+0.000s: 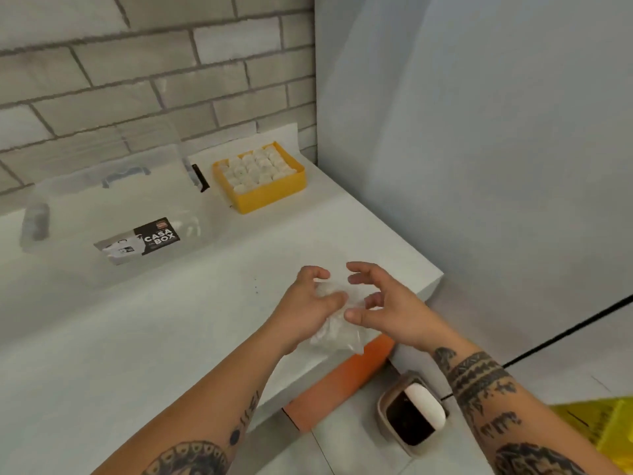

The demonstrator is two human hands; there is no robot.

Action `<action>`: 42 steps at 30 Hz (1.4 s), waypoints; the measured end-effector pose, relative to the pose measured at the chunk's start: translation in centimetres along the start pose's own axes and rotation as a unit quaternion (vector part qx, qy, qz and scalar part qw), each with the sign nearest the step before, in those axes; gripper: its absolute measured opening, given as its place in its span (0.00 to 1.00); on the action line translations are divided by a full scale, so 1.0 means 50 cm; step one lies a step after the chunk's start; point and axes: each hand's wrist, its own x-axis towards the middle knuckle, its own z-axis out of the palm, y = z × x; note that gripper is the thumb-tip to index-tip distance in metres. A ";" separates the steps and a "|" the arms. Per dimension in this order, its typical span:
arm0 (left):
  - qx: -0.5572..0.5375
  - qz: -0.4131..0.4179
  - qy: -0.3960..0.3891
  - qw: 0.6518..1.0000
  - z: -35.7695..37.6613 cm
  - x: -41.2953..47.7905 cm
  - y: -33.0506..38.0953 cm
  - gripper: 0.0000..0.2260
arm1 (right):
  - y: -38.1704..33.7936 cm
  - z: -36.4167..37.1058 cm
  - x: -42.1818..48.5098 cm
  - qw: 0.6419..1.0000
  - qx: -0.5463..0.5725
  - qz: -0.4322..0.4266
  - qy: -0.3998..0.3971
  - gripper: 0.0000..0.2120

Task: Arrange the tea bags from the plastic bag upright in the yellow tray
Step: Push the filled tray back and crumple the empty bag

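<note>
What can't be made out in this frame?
- The plastic bag, head view: how much it holds; the left hand and blur hide its contents.
- The right hand: whether it grips the bag or only hovers; blur.
- The yellow tray: its tea bags are too small to count or judge upright.
- The clear box: contents lost in blur.
</note>
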 end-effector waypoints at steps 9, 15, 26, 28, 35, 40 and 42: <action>0.122 0.027 -0.123 0.984 0.323 0.064 -0.028 0.23 | 0.269 -0.129 -0.149 0.978 0.147 0.111 0.102 0.10; -0.002 -0.093 -0.047 0.995 0.484 0.102 -0.241 0.18 | 0.506 -0.046 -0.187 0.889 0.265 0.255 0.272 0.11; 0.205 -0.163 -0.077 0.962 0.676 0.316 -0.591 0.15 | 0.893 0.159 -0.110 0.716 0.361 0.528 0.281 0.14; 0.222 -0.146 -0.125 0.956 0.716 0.365 -0.626 0.16 | 0.952 0.179 -0.094 0.678 0.388 0.557 0.284 0.13; 0.329 -0.064 -0.258 0.906 0.812 0.443 -0.722 0.21 | 1.105 0.212 -0.019 0.547 0.497 0.583 0.337 0.17; 0.367 -0.034 -0.253 0.894 0.827 0.447 -0.741 0.22 | 1.159 0.222 0.021 0.456 0.603 0.545 0.363 0.21; 0.374 -0.033 -0.251 0.892 0.821 0.444 -0.739 0.24 | 1.157 0.223 0.021 0.435 0.631 0.541 0.346 0.21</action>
